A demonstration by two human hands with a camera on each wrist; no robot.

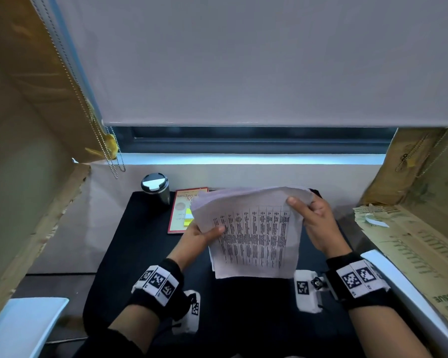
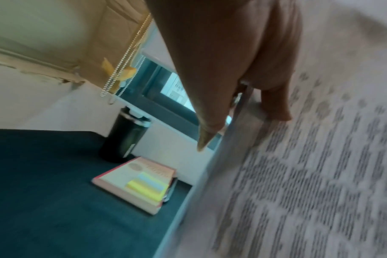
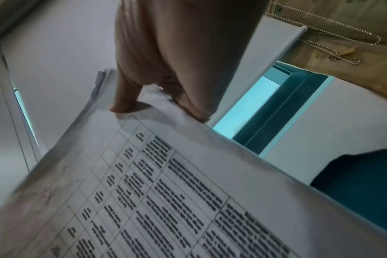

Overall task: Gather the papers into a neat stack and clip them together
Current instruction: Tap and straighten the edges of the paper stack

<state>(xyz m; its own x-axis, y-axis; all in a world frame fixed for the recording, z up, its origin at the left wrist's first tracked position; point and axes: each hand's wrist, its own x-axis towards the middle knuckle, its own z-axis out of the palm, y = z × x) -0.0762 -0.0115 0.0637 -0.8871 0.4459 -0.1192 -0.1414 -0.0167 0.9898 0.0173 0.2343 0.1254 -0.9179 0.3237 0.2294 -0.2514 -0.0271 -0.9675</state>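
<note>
A bundle of printed papers [image 1: 254,233] with a table of black text stands tilted above the black mat [image 1: 130,254]. My left hand [image 1: 204,235] grips its left edge, thumb on the front sheet. My right hand [image 1: 311,215] holds the upper right corner, thumb over the top sheet. The top edges of the sheets fan apart unevenly. The left wrist view shows the papers [image 2: 309,174] blurred beside my left hand [image 2: 250,97]. In the right wrist view my right hand [image 3: 157,97] pinches the papers [image 3: 166,192] near their top. No clip is visible.
A book [image 1: 185,210] with yellow sticky notes [image 1: 188,218] lies at the back of the mat, partly behind the papers. A black travel mug [image 1: 156,187] stands left of it. Cardboard panels [image 1: 411,241] flank both sides, and blind cords [image 1: 114,161] hang at left.
</note>
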